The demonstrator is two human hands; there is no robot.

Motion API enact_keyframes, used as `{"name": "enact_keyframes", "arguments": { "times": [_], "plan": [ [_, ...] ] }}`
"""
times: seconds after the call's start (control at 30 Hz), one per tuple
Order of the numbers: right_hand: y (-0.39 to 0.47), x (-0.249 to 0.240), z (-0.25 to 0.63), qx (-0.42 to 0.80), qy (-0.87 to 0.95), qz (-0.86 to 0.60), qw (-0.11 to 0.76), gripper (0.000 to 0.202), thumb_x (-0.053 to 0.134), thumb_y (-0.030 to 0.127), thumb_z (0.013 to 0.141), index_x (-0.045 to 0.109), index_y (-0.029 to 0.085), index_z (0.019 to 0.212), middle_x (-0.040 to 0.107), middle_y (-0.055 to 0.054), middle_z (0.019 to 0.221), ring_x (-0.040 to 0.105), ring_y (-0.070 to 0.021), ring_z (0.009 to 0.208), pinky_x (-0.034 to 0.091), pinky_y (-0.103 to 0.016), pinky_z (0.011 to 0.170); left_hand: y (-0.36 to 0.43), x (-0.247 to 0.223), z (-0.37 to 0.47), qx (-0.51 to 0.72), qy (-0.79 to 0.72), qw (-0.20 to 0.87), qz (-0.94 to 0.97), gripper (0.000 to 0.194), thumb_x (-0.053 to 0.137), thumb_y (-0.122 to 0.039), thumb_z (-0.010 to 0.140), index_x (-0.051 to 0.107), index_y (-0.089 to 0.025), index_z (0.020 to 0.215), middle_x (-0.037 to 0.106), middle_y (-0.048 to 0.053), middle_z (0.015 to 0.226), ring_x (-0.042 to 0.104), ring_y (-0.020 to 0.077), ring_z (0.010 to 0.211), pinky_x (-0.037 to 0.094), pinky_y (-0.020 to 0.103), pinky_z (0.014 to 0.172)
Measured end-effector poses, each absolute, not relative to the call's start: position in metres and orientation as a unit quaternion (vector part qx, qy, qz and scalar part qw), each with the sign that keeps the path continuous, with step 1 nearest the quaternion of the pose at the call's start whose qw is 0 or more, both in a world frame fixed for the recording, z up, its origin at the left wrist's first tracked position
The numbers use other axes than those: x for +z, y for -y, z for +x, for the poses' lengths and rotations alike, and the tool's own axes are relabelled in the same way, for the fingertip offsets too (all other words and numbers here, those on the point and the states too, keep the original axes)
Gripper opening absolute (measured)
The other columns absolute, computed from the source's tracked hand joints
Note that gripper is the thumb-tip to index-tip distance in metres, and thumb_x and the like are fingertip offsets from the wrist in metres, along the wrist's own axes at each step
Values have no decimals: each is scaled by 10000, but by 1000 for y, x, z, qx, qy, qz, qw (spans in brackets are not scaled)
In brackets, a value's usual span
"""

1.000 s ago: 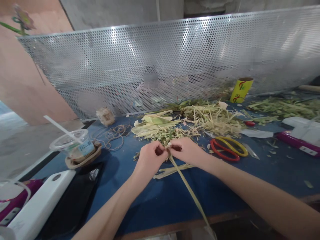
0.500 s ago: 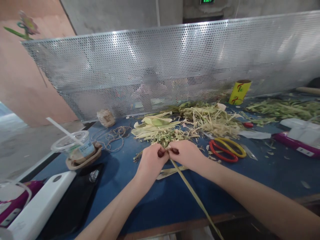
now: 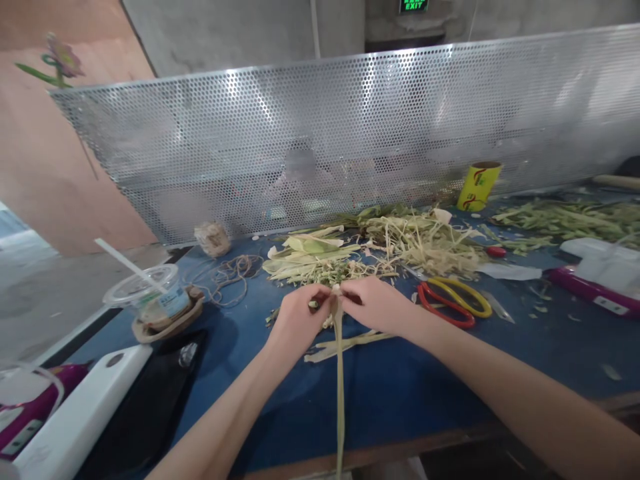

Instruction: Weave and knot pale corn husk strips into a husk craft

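Observation:
My left hand (image 3: 303, 315) and my right hand (image 3: 376, 303) meet above the blue table, fingertips pinched close together. Between them they grip the top of a long pale-green husk strip (image 3: 341, 380), which hangs straight down past the table's front edge. A small green stub pokes out within my left hand's curled fingers. Just behind the hands lies a heap of husks and trimmings (image 3: 320, 257). Under the strip, loose husk pieces (image 3: 350, 341) rest on the table. To the right of my right hand sit scissors (image 3: 453, 301) with one red and one yellow handle.
At left stand a lidded plastic cup with a straw (image 3: 160, 300), tangled twine (image 3: 230, 277), a white box-like object (image 3: 83, 413) and a black tray-like item (image 3: 150, 407). A perforated metal screen (image 3: 240, 147) closes off the back. A yellow tube (image 3: 479, 187) and purple power strip (image 3: 595, 290) are at right.
The strip's lower end has swung from the right to hang nearly straight down. Both hands have stayed pinched at its top, with the fingers slightly shifted.

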State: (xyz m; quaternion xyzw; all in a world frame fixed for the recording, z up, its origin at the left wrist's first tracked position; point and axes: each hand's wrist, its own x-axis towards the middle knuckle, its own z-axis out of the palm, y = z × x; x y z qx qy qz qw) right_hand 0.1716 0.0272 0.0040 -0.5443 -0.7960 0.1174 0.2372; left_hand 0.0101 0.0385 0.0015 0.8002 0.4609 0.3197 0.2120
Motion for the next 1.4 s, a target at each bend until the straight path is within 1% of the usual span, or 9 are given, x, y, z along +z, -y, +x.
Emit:
{"name": "enact_keyframes", "arguments": {
  "times": [0.1, 0.3, 0.6, 0.9, 1.07, 1.13, 1.23, 1.3, 1.4],
  "plan": [
    [-26, 4, 171, 105, 804, -534, 239, 253, 396, 305, 822, 442, 171, 612, 463, 13, 546, 371, -86, 491, 220, -199, 463, -38, 2, 9, 320, -470, 205, 797, 152, 472, -264, 749, 603, -189, 730, 626, -13, 670, 520, 101, 530, 390, 203, 534],
    [-28, 5, 173, 84, 830, -500, 232, 139, 375, 231, 841, 471, 190, 749, 486, 5, 634, 393, -102, 554, 219, -199, 501, -39, 1, 9, 321, -468, 198, 799, 170, 474, -293, 750, 593, -182, 701, 607, -12, 646, 494, 103, 543, 372, 203, 523],
    [-33, 0, 172, 86, 844, -462, 260, 140, 430, 187, 797, 464, 176, 661, 453, 30, 598, 393, -89, 561, 241, -186, 529, -35, -3, 10, 346, -485, 176, 784, 112, 497, -238, 691, 518, -175, 601, 533, -43, 545, 433, 80, 497, 340, 184, 498],
    [-32, -9, 161, 61, 823, -491, 278, 144, 445, 152, 754, 436, 173, 612, 442, 20, 572, 370, -99, 539, 221, -204, 521, -29, -4, 17, 341, -508, 132, 779, 167, 496, -220, 684, 474, -178, 524, 472, -37, 500, 422, 99, 502, 335, 207, 523],
    [-29, -4, 163, 56, 818, -500, 279, 148, 432, 152, 768, 430, 173, 621, 440, 9, 577, 365, -105, 537, 201, -223, 519, -31, -1, 19, 348, -502, 135, 780, 163, 504, -225, 682, 491, -177, 527, 498, -26, 518, 442, 106, 521, 341, 216, 540],
    [-28, 0, 166, 69, 815, -500, 283, 142, 421, 174, 781, 430, 176, 639, 432, 19, 568, 359, -96, 519, 208, -212, 504, -33, 0, 16, 357, -498, 156, 775, 156, 504, -262, 696, 515, -175, 567, 514, -31, 532, 442, 99, 512, 340, 208, 522],
    [-27, 3, 171, 99, 821, -483, 287, 134, 404, 186, 792, 432, 178, 661, 421, 39, 550, 360, -78, 494, 235, -190, 489, -38, 1, 11, 366, -481, 243, 759, 142, 524, -287, 685, 540, -168, 611, 517, -35, 543, 430, 91, 503, 330, 201, 498],
    [-28, 4, 174, 117, 827, -469, 288, 143, 403, 187, 791, 435, 177, 652, 413, 47, 538, 362, -70, 487, 253, -183, 490, -42, 1, 7, 355, -463, 307, 752, 150, 537, -297, 678, 547, -161, 615, 498, -41, 514, 413, 83, 471, 322, 200, 474],
    [-29, 4, 177, 131, 829, -458, 295, 151, 406, 186, 785, 437, 175, 638, 401, 52, 526, 360, -67, 484, 264, -181, 484, -45, 0, 5, 339, -445, 359, 747, 175, 546, -314, 679, 534, -155, 605, 466, -52, 471, 395, 72, 428, 320, 194, 447]
  ]
}}
